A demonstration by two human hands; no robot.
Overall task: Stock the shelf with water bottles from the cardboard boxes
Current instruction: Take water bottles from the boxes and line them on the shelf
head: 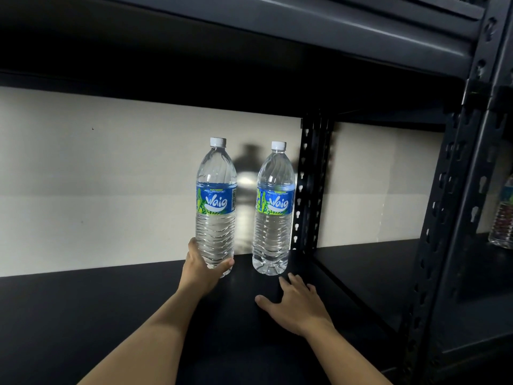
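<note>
Two clear water bottles with blue labels and white caps stand upright at the back of the dark shelf board (97,315). My left hand (201,269) grips the base of the left bottle (216,207). The right bottle (273,209) stands free beside it, close to the rear upright post. My right hand (294,304) hovers just in front of that bottle with fingers spread, touching nothing. No cardboard box is in view.
A black slotted rear post (309,184) stands right of the bottles. A front corner post (455,204) rises at the right. Another bottle (503,215) shows on the neighbouring shelf at far right. The upper shelf (305,37) overhangs. Left of the bottles lies bare shelf board.
</note>
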